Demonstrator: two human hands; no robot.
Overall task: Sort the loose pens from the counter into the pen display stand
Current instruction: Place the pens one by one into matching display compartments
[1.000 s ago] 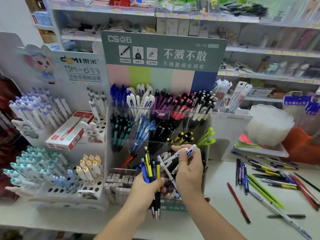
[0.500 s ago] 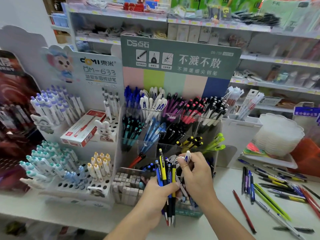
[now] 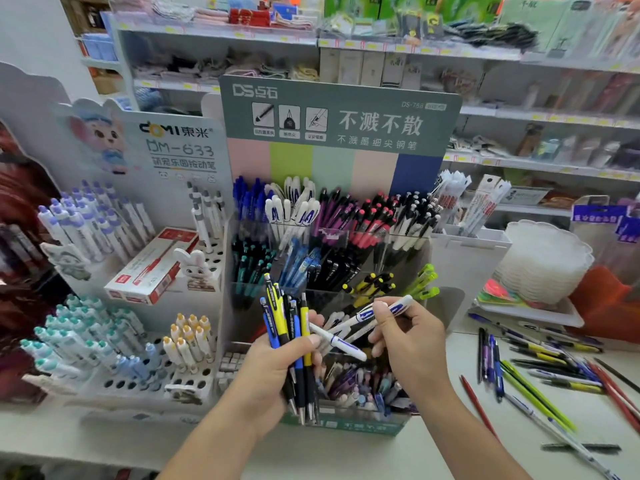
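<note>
The tiered pen display stand [image 3: 332, 157] stands at the centre, its clear compartments full of blue, white, purple, red, black, teal and yellow pens. My left hand [image 3: 273, 372] grips a bundle of pens [image 3: 289, 327], yellow, blue and black, tips down, in front of the stand's lower tiers. My right hand [image 3: 408, 341] pinches white pens with blue clips [image 3: 367, 317], held slanted just right of the bundle and above the bottom compartment. One white pen [image 3: 341, 342] lies across between both hands. Several loose pens [image 3: 540, 368] lie scattered on the counter at the right.
A white Domi stand [image 3: 114, 258] with pastel pens and a red-and-white pen box [image 3: 152, 268] sits to the left. A stack of white plastic trays [image 3: 543, 261] and an orange bag [image 3: 602, 306] are at the right. Stocked shelves run behind the counter.
My right hand has lifted white pens a little up and to the right, away from the bundle. My left hand still holds the bundle. The camera view has shifted leftward and nearer.
</note>
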